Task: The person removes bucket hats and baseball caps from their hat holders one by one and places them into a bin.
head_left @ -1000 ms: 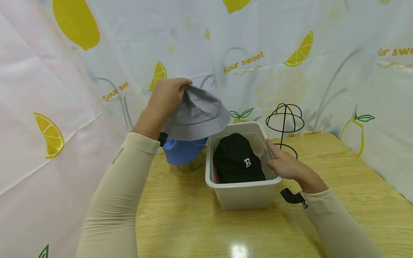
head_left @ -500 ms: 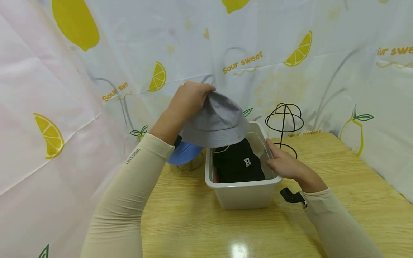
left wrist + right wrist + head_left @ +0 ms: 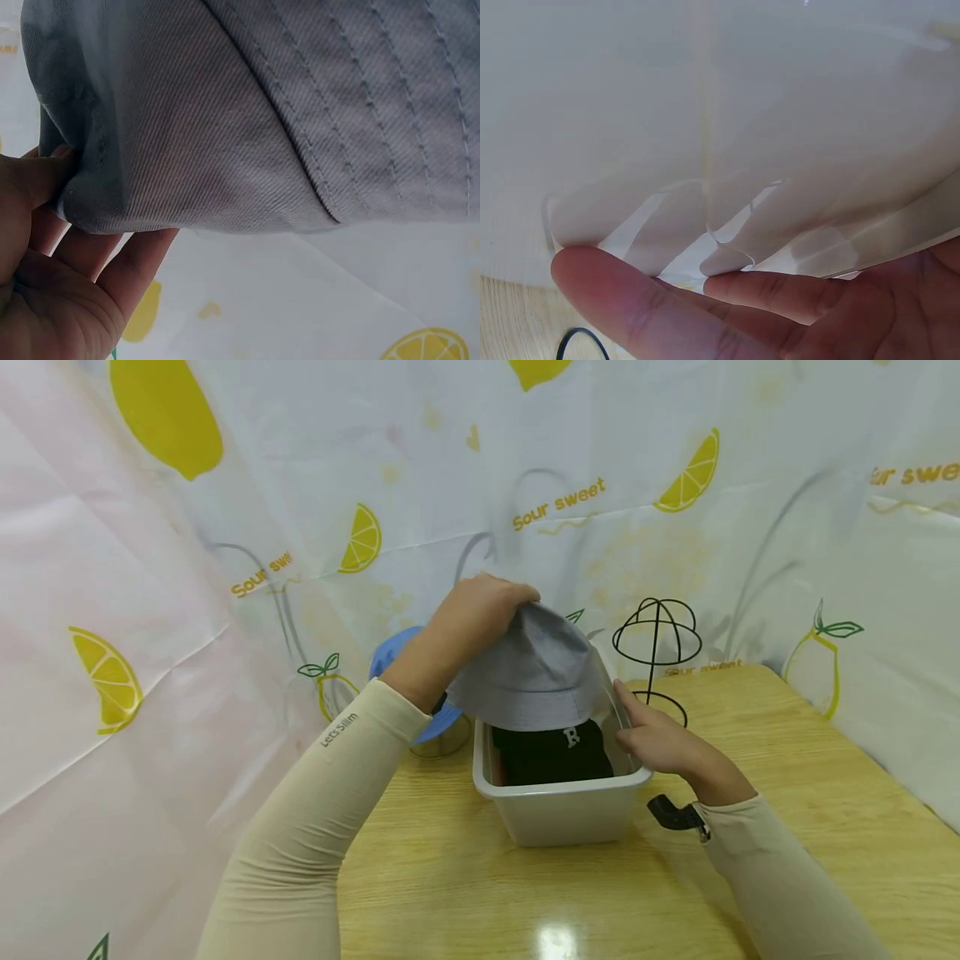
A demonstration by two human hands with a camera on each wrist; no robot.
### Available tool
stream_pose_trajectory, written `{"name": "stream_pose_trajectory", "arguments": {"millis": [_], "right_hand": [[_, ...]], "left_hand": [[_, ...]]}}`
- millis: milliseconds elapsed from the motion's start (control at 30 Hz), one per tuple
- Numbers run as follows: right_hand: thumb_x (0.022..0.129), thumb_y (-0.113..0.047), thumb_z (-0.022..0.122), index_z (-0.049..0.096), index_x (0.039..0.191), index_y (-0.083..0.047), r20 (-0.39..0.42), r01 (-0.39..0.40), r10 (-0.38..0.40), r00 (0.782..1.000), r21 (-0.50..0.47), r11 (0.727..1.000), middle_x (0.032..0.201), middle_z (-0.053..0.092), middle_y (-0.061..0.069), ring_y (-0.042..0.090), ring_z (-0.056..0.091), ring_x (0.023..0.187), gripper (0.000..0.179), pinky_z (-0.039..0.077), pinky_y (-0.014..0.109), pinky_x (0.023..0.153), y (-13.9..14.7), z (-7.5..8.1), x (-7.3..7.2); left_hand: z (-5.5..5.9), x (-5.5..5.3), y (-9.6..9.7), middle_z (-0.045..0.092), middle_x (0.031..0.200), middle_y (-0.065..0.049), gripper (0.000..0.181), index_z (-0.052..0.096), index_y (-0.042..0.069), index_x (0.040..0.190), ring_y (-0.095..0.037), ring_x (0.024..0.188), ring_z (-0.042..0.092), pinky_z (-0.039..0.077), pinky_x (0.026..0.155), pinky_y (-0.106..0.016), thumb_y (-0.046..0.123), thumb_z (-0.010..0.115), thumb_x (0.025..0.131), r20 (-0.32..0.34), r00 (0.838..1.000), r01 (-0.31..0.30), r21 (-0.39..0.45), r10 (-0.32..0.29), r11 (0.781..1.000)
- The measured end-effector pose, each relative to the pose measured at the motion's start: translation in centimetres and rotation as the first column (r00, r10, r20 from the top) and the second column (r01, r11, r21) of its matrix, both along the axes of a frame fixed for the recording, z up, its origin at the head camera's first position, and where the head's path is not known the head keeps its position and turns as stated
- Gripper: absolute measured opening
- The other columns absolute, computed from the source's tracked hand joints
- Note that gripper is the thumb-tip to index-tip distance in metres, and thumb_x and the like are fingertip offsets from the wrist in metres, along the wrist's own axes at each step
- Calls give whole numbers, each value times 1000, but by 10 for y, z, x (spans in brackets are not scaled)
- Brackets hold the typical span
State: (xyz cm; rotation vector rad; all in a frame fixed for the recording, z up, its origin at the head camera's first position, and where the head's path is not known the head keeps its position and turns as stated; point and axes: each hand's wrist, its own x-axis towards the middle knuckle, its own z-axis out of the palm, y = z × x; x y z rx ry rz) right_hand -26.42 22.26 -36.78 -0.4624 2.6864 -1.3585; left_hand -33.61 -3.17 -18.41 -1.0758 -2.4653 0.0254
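My left hand (image 3: 487,614) pinches the crown of a grey bucket hat (image 3: 536,672), brim downward. In the left wrist view thumb and fingers grip the folded cloth of the grey bucket hat (image 3: 195,135), its stitched brim at right. The hat hangs over a pale plastic tub (image 3: 566,817) and covers its back half from sight. Inside the tub lies a black cap (image 3: 555,756) with a white R, partly hidden. At the tub's right rim my right hand (image 3: 663,739) holds on; the right wrist view shows its fingers (image 3: 630,292) against the glossy wall.
Left of the tub, a blue bucket hat (image 3: 393,652) sits on a wire stand (image 3: 441,745), partly behind my left forearm. A bare black wire hat stand (image 3: 657,643) stands behind the right hand. The wood table (image 3: 450,877) meets a lemon-print cloth (image 3: 420,460) at the back.
My left hand has carried the grey bucket hat rightward and down, from above the blue hat to over the tub. More of the black cap is covered now. The right hand has stayed put.
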Motion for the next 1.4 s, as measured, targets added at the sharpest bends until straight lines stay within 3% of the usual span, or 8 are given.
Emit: {"name": "stream_pose_trajectory", "arguments": {"millis": [333,533,633,900,1000,1200,1300,1400], "right_hand": [[99,-6,43,-12,165,-7,-4,8,-8,1000,15,1000,171,-3,26,43,38,133,85,37,52,98,2,-2,-2],[100,-5,42,-12,164,-6,-8,9,-9,1000,13,1000,171,-5,26,46,26,149,85,35,57,104,2,-3,-2],[100,-5,43,-12,165,-7,-6,6,-6,1000,10,1000,172,-6,24,46,18,154,85,33,59,109,1,-2,-2],[100,-6,43,-12,165,-5,-8,2,-2,1000,10,1000,172,-6,24,45,25,150,85,34,59,107,1,-2,-1],[100,-7,43,-13,165,-7,6,4,-4,1000,11,1000,173,-9,20,44,27,146,85,32,57,106,1,0,-1],[100,-8,42,-13,165,-7,13,5,-5,1000,16,1000,173,-9,20,44,19,153,85,29,60,112,1,1,-1],[100,-7,42,-13,165,-7,9,5,-5,1000,11,1000,173,-8,20,45,14,156,85,28,62,116,2,0,-2],[100,-7,42,-13,165,-8,11,7,-7,1000,5,1000,173,-8,20,45,19,154,85,31,61,113,2,-1,-2]], "left_hand": [[-16,-1,13,76,120,8,36,76,29,123,-24,107,71,55,92,-41,8,52,107,52,999,3,-117,3,993],[-28,-2,19,77,117,8,31,77,28,119,-24,103,71,56,92,-43,10,56,104,46,999,17,-159,-10,987],[-33,-3,21,77,117,8,31,78,30,120,-24,103,72,56,92,-43,13,57,104,58,998,15,-153,-6,988],[-39,-7,22,73,129,6,34,71,32,135,-24,113,70,55,96,-42,19,51,110,146,989,6,-174,20,985],[-37,-5,18,67,141,-1,41,56,32,150,-24,121,67,51,104,-42,27,51,110,253,964,-10,-247,75,969],[-34,0,12,57,152,-10,57,34,38,162,-25,131,59,48,106,-44,33,54,109,471,864,-30,-308,180,951],[-35,-1,12,50,159,-7,59,35,37,162,-26,140,52,46,108,-43,31,57,107,505,847,-10,-302,169,953],[-39,-3,14,49,159,-8,59,36,35,162,-26,130,58,52,98,-39,30,58,107,528,836,8,-290,153,957]]}}
